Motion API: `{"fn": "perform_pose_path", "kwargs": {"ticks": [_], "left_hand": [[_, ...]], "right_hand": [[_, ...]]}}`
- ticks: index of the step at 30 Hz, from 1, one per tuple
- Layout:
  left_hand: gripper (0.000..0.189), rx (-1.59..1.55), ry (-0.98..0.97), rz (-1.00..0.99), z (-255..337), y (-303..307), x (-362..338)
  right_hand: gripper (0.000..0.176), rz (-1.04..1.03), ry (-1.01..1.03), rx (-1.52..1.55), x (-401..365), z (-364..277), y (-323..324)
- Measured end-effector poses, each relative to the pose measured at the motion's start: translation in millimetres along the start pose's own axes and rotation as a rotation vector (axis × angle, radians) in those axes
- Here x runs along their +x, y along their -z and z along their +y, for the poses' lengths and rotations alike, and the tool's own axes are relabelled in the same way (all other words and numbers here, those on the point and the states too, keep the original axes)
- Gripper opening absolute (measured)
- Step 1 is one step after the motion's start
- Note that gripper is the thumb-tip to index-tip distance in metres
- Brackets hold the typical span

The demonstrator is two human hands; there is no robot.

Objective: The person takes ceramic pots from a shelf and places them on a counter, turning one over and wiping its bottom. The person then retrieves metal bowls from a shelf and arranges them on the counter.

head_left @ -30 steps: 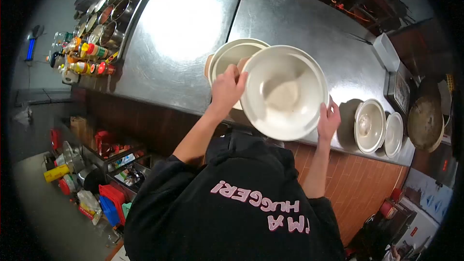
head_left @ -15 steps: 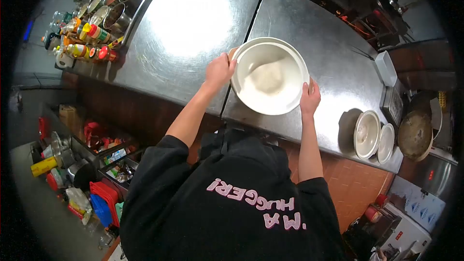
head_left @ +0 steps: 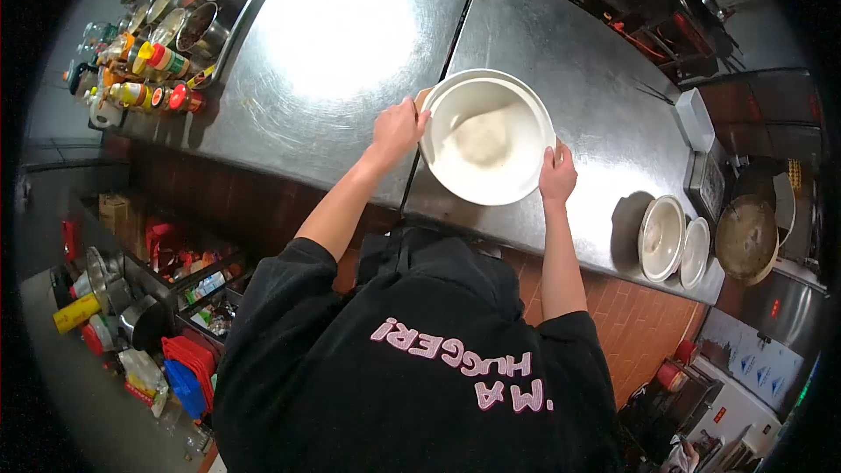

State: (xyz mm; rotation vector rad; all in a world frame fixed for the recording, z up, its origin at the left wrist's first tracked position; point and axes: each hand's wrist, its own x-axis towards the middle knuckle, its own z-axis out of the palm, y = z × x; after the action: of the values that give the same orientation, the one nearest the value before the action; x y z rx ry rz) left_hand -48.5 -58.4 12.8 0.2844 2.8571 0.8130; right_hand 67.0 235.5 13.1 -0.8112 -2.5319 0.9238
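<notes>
A large white bowl (head_left: pixel 447 171) is held between my two hands over the near side of the steel counter. At its bottom lies a pale, off-white heap (head_left: pixel 481 138), like flour or dough. My left hand (head_left: pixel 399 133) grips the bowl's left rim, with a brown edge showing beside the fingers. On the opposite side, my right hand (head_left: pixel 558 177) is closed on the right rim, thumb up along the edge. The bowl tips a little, so its inside faces me.
Two smaller white bowls (head_left: pixel 661 239) stand tilted at the counter's right end, near a wok (head_left: pixel 746 236). Sauce bottles and jars (head_left: pixel 166 61) crowd the left end beside metal pots (head_left: pixel 201 28). A white tray (head_left: pixel 695 120) sits at the far right.
The view has shifted slightly, moving the surroundings a little left in the picture. Both hands keep the same hold on the bowl.
</notes>
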Motion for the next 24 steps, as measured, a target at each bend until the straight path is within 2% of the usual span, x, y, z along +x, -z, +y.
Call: {"fn": "perform_pose_path", "kwargs": {"ticks": [2, 8, 9, 10, 12, 14, 15, 17, 18, 20, 21, 23, 24], "left_hand": [[0.038, -0.001, -0.042, 0.012, -1, 1, 0], [0.039, 0.088, -0.014, -0.012, 8, 12, -1], [0.04, 0.1, -0.003, -0.01, 11, 18, -1], [0.044, 0.058, 0.032, -0.109, 13, 27, -1], [0.047, 0.054, 0.068, -0.063, 8, 28, 1], [0.059, 0.043, 0.103, 0.02, -5, 23, 6], [0.059, 0.045, 0.102, 0.019, -13, 18, 10], [0.062, -0.068, 0.179, -0.085, -20, 15, 17], [0.062, -0.066, 0.174, -0.085, -18, 16, 17], [0.066, -0.412, 0.277, -0.346, -10, 17, 15], [0.068, -0.271, 0.213, -0.376, 1, 17, 13], [0.069, -0.063, -0.009, -0.149, -6, -4, 10], [0.069, -0.059, -0.037, -0.164, -4, -5, 10]], "right_hand": [[0.034, -0.02, -0.007, -0.149, 1, -3, 2], [0.035, -0.1, -0.025, -0.306, 2, -8, 8], [0.035, -0.1, -0.026, -0.307, 3, -7, 9], [0.036, -0.099, -0.042, -0.283, 4, -4, 10], [0.038, -0.102, -0.062, -0.256, 7, 7, 9], [0.042, -0.21, -0.267, -0.01, 12, 25, 6], [0.042, -0.21, -0.27, -0.008, 10, 26, 5], [0.045, -0.206, -0.494, 0.602, 7, 31, 1], [0.045, -0.201, -0.494, 0.606, 7, 35, -2], [0.043, -0.233, -0.524, 0.743, 5, 43, -5], [0.043, -0.216, -0.531, 0.746, 3, 33, 1], [0.044, -0.252, -0.564, 0.61, -2, 15, 13], [0.044, -0.274, -0.537, 0.568, -2, 25, 12]]}}
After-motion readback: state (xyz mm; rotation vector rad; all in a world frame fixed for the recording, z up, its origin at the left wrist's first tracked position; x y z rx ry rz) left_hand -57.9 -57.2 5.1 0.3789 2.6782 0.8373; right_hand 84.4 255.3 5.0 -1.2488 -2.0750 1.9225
